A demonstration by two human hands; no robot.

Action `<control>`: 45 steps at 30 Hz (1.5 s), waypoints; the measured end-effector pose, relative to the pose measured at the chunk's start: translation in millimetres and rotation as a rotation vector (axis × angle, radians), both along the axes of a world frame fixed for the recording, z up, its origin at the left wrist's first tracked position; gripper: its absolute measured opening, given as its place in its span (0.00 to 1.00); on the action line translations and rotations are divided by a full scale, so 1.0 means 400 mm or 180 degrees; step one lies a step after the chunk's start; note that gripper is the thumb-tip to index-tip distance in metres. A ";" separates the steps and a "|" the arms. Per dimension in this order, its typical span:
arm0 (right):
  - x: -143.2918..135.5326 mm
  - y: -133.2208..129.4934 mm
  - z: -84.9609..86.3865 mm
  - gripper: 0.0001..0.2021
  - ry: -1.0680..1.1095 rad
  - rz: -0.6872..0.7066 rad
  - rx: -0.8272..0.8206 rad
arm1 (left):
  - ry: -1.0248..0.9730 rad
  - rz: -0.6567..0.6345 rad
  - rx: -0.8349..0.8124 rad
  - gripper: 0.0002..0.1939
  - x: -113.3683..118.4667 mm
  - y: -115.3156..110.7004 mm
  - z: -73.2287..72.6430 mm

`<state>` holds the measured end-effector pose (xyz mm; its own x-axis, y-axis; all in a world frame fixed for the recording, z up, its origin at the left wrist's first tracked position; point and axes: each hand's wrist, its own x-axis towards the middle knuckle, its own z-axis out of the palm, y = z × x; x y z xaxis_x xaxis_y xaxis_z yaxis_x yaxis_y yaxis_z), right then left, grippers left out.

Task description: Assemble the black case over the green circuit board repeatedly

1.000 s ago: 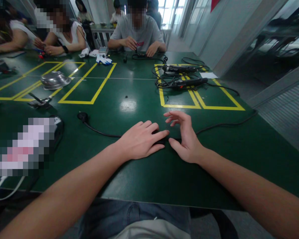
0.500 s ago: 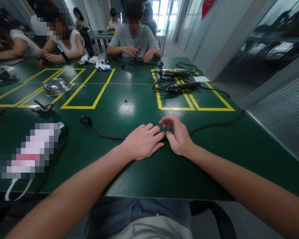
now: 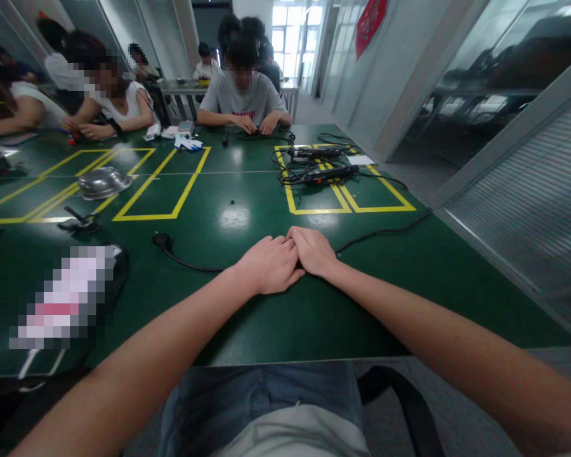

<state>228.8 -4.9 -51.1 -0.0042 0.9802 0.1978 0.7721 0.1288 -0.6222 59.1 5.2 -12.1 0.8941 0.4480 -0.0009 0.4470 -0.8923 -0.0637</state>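
Note:
A black power cord (image 3: 193, 264) with a plug (image 3: 161, 240) at its left end runs across the green table and passes under my hands. My left hand (image 3: 271, 261) rests palm down over the cord, its fingers close together and curled around it. Against its fingertips sits my right hand (image 3: 315, 249), bent at the knuckles and closed over the cord where it comes out to the right. The stretch of cord between the palms is hidden, and both hands' fingertips are partly covered.
Black corded tools (image 3: 330, 172) lie tangled in yellow-taped boxes at the right. A metal bowl (image 3: 105, 183), a dark clamp-like part (image 3: 80, 220) and a blurred-out packet (image 3: 66, 298) are at the left. White gloves (image 3: 188, 143) lie farther back. A co-worker (image 3: 242, 98) sits opposite.
My right hand, open and lifted beside the left before, has moved left and down and closed, meeting the left fingertips. The camera view has tilted up slightly.

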 end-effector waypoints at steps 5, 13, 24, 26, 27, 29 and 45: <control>-0.018 0.008 0.009 0.21 -0.0042 -0.0281 -0.0200 | 0.0056 0.0115 -0.0066 0.24 0.027 0.016 0.009; 0.001 -0.025 0.042 0.20 -0.0032 0.0299 -0.0224 | -0.0207 0.0147 0.0023 0.27 -0.043 0.014 -0.020; 0.015 -0.037 0.063 0.15 -0.0158 0.0757 -0.0273 | -0.1132 0.0785 -0.0639 0.21 -0.113 0.047 -0.016; 0.018 -0.038 0.065 0.15 -0.0185 0.0795 -0.0295 | -0.1327 0.1037 -0.0562 0.21 -0.123 0.065 -0.019; 0.018 -0.039 0.065 0.14 -0.0217 0.0820 -0.0297 | -0.1381 0.1155 -0.0506 0.21 -0.128 0.074 -0.022; 0.019 -0.040 0.067 0.13 -0.0324 0.0872 -0.0285 | -0.1407 0.1314 -0.0431 0.20 -0.136 0.092 -0.032; 0.018 -0.070 0.094 0.11 -0.0489 0.1170 -0.0343 | -0.1212 0.1301 -0.0646 0.21 -0.141 0.114 -0.055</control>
